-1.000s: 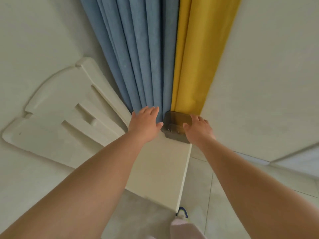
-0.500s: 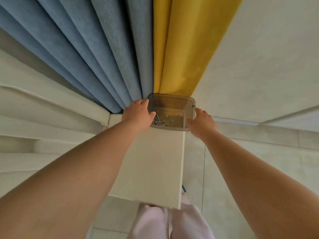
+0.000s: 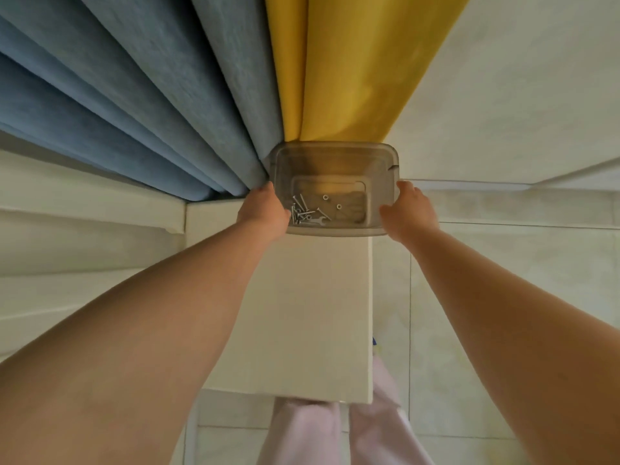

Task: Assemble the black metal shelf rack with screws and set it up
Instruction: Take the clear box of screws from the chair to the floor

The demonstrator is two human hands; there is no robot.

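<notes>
A clear grey plastic box (image 3: pixel 335 159) stands at the far end of a narrow cream table (image 3: pixel 302 313), against the curtains. Inside it lie several silver screws (image 3: pixel 303 209), a few small nuts (image 3: pixel 339 206) and a small flat wrench. My left hand (image 3: pixel 261 209) grips the box's left wall, thumb over the rim. My right hand (image 3: pixel 407 209) holds the right wall, thumb toward the near rim. No black shelf rack part is in view.
Blue curtains (image 3: pixel 151 95) and a yellow curtain (image 3: pixel 352 62) hang behind the box. A white chair (image 3: pixel 67 229) stands left of the table. Pale tiled floor (image 3: pixel 503 256) lies to the right, a cream wall beyond it. My legs in pink trousers (image 3: pixel 302 431) show below the table's near edge.
My view has tipped down and closer, so the box's inside now shows. Both hands have closed in on the box's side walls, from resting near it to holding it.
</notes>
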